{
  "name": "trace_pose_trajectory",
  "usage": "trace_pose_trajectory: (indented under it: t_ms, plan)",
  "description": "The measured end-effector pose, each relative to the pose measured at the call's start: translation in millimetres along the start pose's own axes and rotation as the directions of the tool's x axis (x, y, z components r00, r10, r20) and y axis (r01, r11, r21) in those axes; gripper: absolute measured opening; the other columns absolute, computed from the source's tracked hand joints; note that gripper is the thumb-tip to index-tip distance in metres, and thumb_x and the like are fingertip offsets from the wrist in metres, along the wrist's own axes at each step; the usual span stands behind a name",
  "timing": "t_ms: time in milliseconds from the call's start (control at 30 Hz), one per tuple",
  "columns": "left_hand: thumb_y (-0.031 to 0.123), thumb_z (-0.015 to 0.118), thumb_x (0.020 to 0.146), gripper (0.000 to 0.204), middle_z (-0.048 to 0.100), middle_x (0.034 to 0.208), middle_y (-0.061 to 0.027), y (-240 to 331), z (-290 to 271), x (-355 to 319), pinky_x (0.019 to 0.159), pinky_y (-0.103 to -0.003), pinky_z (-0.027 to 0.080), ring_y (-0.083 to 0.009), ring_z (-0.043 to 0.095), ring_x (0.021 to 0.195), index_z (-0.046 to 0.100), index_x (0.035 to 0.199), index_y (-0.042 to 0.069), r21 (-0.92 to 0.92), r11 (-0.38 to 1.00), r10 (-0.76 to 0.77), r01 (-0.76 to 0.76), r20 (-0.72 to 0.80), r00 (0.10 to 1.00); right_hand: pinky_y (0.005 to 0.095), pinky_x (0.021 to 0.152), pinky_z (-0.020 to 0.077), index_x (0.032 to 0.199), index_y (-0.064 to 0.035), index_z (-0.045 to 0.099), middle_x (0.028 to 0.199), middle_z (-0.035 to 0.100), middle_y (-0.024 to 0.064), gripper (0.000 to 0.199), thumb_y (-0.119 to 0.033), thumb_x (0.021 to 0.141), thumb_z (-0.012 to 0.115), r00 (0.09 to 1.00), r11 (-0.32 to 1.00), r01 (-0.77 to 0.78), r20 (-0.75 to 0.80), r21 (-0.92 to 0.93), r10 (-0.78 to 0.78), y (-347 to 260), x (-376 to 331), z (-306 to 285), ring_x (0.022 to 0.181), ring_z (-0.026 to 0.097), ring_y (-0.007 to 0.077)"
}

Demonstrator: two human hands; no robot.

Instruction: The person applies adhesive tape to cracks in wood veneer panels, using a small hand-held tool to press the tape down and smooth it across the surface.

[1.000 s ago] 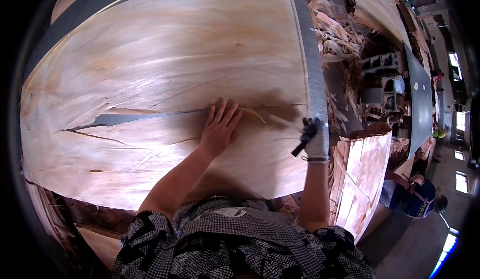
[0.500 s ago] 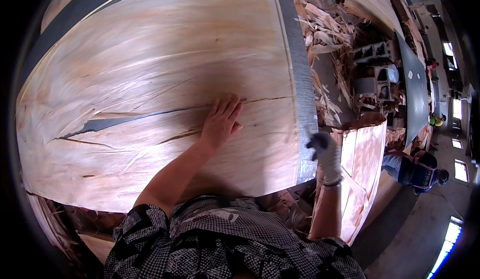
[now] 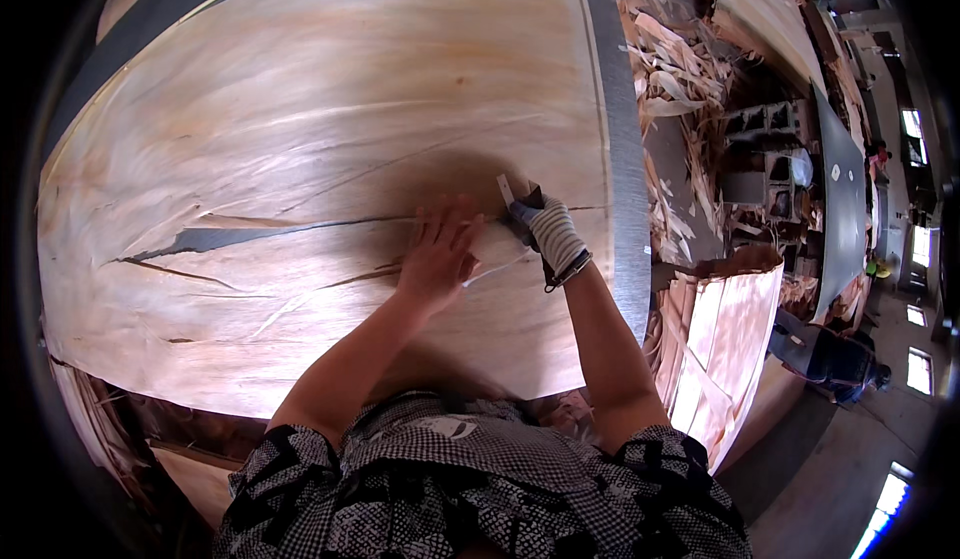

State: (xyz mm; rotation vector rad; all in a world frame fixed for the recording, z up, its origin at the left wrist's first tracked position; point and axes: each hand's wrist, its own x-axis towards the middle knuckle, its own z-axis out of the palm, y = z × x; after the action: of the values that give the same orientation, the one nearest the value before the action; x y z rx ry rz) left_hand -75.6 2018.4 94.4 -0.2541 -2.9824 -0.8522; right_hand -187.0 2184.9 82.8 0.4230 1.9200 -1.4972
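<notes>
A wide sheet of pale wood veneer lies before me with a long split running across it. The dark surface beneath shows through the widest part of the split. My bare left hand rests flat on the veneer, fingers spread and tips near the crack. Just right of it, my right hand, in a white knitted glove with dark fingertips, is closed on a flat, blade-like tool. The tool's pale end points up and left beside the crack. A thin white strand stretches between my hands.
A dark grey border edges the sheet at right. Beyond it lie veneer scraps, hollow blocks and a stack of veneer close to my right arm. A person in dark clothes stands at far right.
My right hand has moved left from the sheet's right edge onto the veneer, beside the crack. My left hand stays pressed on the sheet. The view has shifted slightly.
</notes>
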Motion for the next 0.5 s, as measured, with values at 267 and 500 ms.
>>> trace_pose_trajectory:
  t_ms: [267, 500]
  plan:
    - [0.031, 0.06, 0.076, 0.048, 0.032, 0.138, -0.0116, -10, 0, -3, 0.105, -0.049, 0.02, -0.032, 0.026, 0.129, 0.05, 0.123, 0.028, 0.065, 0.994, 0.086, -0.087, 0.031, 0.996, 0.0234, 0.035, 0.0326, 0.089, -0.0068, 0.06, 0.063, 0.058, 0.0018, 0.017, -0.021, 0.079, 0.064, 0.999, 0.999, -0.04, -0.028, -0.026, 0.039, -18, -16, 8, 0.04, 0.042, 0.0083]
    - [0.032, 0.061, 0.076, 0.051, 0.03, 0.139, -0.0059, -8, 6, -2, 0.105, -0.047, 0.022, -0.0305, 0.026, 0.129, 0.048, 0.124, 0.028, 0.138, 0.988, 0.073, -0.073, 0.004, 0.997, 0.0193, 0.033, 0.0272, 0.089, -0.0053, 0.059, 0.069, 0.064, 0.0061, 0.015, -0.018, 0.082, 0.061, 0.998, 0.996, 0.06, -0.038, 0.071, -0.057, -23, -53, -21, 0.036, 0.037, 0.0045]
